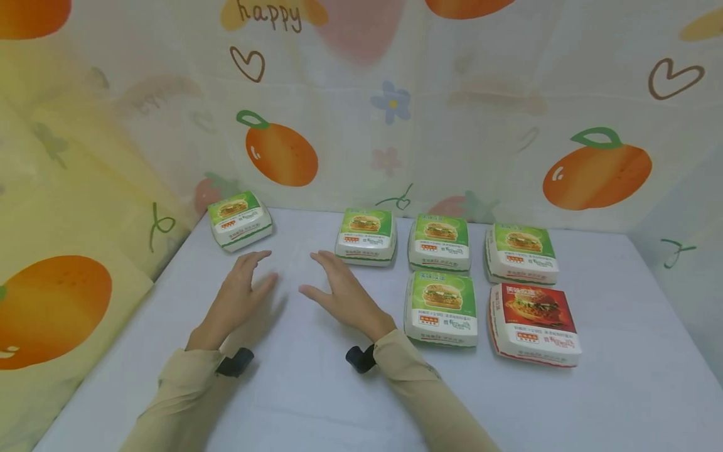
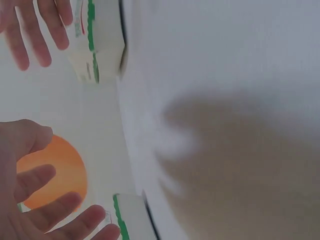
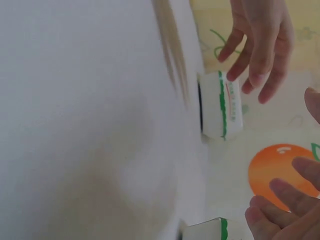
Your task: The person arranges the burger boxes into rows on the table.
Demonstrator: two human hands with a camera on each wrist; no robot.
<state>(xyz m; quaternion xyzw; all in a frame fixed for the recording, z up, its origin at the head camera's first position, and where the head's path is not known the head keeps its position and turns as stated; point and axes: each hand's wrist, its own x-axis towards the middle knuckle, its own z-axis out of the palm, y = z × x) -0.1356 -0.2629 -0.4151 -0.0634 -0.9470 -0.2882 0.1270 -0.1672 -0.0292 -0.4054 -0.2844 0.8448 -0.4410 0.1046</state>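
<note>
My left hand [image 1: 234, 298] hovers over the left part of the white table, its fingers spread and holding nothing. The nearest thing to it is a green-and-white burger box [image 1: 240, 220] at the back left corner, just beyond its fingertips. To the right, my right hand [image 1: 347, 292] is also empty, palm turned towards the left one. Another green burger box [image 1: 366, 235] sits behind it. In the left wrist view the left hand [image 2: 55, 200] shows loosely spread fingers and thumb. The right wrist view has the right hand [image 3: 290, 205] with its fingers apart.
More green burger boxes stand at the right: two in the back row, one [image 1: 440, 242] beside the other [image 1: 521, 251], and one [image 1: 442, 307] in front. A red burger box [image 1: 535, 323] lies at the front right. A patterned cloth [image 1: 474, 69] hangs behind the table [image 1: 305, 402].
</note>
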